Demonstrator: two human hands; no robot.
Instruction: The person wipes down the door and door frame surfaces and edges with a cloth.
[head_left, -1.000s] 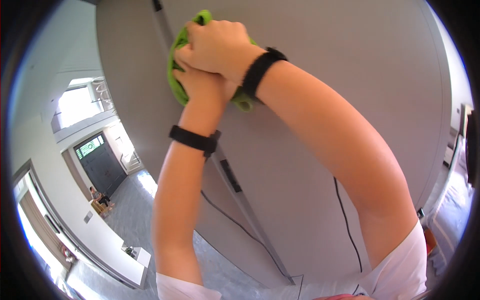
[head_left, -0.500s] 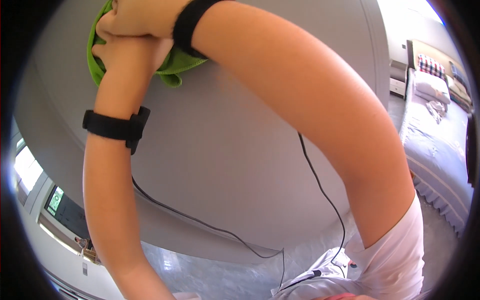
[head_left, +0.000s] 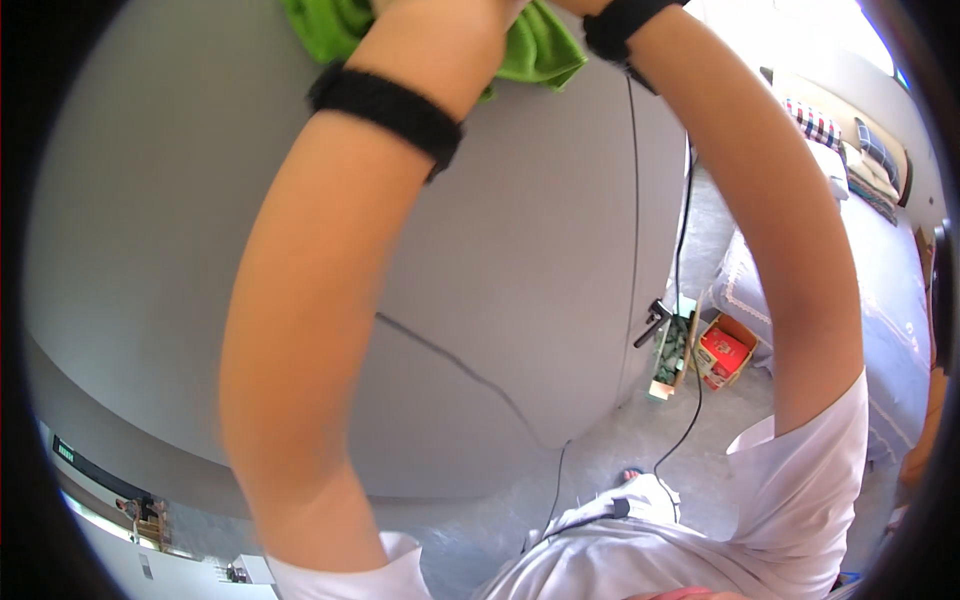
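A bright green cloth, soft and bunched, lies against a large smooth grey panel at the upper edge. My left hand is pressed on it, and folds of the cloth stick out on both sides of the hand. The fingers of this hand are cut off by the edge. Close by on the right, my right hand reaches in toward the left one; little more than its wrist shows, and its fingers are hidden. Both arms are raised, each wrist wearing a black strap.
Thin black cables hang from the wrists down past my white clothes. On the grey floor to the right stand an open box of dark green items and a carton with a red package. Beyond them is a bed with pillows.
Both hands and the green cloth have moved right along the panel. My right forearm no longer crosses over the left; the two arms are now apart. The boxes beside the bed have come into view.
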